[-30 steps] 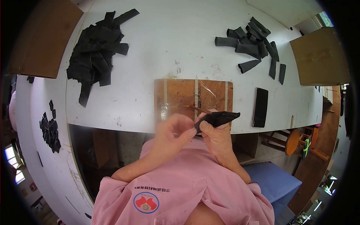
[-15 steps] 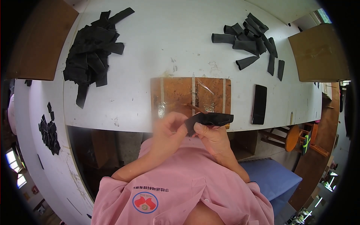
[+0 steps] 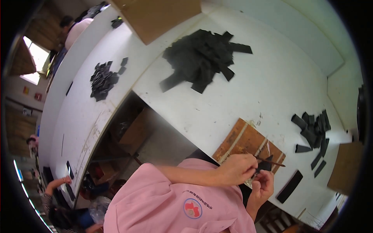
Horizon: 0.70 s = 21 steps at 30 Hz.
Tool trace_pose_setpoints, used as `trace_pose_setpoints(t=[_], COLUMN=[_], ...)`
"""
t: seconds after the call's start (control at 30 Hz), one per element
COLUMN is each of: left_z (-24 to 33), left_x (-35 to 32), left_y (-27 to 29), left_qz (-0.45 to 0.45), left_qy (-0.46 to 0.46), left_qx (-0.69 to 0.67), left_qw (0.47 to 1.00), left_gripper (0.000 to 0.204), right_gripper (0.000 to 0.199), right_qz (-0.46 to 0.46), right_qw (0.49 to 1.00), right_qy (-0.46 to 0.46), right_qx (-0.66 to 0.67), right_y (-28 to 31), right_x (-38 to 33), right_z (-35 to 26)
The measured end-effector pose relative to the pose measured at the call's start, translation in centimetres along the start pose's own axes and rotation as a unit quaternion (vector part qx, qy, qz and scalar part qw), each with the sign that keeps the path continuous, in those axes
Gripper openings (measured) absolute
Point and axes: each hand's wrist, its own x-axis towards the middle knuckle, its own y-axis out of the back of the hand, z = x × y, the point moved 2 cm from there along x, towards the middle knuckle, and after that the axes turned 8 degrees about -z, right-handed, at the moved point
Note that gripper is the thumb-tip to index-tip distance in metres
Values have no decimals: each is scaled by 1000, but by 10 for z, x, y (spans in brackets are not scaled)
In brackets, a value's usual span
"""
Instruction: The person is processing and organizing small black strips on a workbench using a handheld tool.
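We see the left hand (image 3: 237,170) curled nearly closed, its hold unclear, and the right hand (image 3: 263,188) half-curled, apparently gripping a black piece (image 3: 265,165) over the wooden board (image 3: 250,141); a slip could snag it on the brown stick (image 3: 272,161)

Glaring window (image 3: 38,58) at left, fisheye-bent edges, black corners, strips (image 3: 198,58) apparently motion-blurred

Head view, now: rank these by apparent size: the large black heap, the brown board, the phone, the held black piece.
1. Large black heap
2. Brown board, partly covered
3. Unranked: phone and held black piece; the piece is partly hidden, so their order is unsure.
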Motion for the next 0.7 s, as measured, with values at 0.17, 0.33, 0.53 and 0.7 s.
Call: trace_pose_setpoints(t=[0.17,0.33,0.53,0.7], left_z=[2,-5,-4,-11], left_x=[-8,-15,-14,-12], left_y=[-1,0,16,24], left_qz=[25,127,142,53], left_qy=[-12,-3,122,116], left_qx=[30,113,-243,-411], left_qw=[999,986,952,903], left_gripper=[9,9,10,16], right_gripper=[14,6,7,8], right_qz=[-55,-94,-44,-77], right_qw=[996,927,940,991], right_qy=[-19,144,132,-36], right_qx=[-63,-334,-312,-106], right_y=[-5,-25,-36,-27], right_x=[9,16,16,17], right_z=[0,-3,1,16])
